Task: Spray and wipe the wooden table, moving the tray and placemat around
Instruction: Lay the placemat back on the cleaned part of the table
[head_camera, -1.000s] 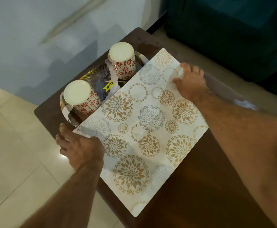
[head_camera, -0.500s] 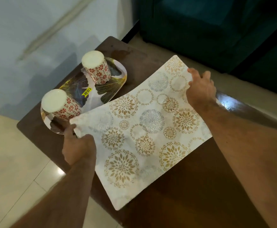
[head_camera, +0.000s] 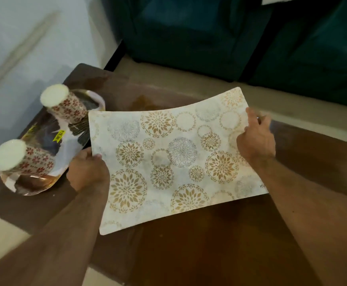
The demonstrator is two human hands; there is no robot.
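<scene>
Placemat (head_camera: 174,159) held over the wooden surface (head_camera: 209,244), bowed. Left hand (head_camera: 88,172) pinches its left edge; right hand (head_camera: 256,141) grips the right edge, fingers curled. Tray (head_camera: 44,182) at far left carries two patterned cups (head_camera: 65,106), upside down.

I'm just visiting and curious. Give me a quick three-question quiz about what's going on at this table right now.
1. True or false: both hands hold the placemat.
2. How many cups stand on the tray?
3. The tray sits at the table's: A) left end B) right end C) middle

Key:
1. True: the left hand and right hand grip opposite short edges.
2. Two: one cup and another.
3. A
</scene>
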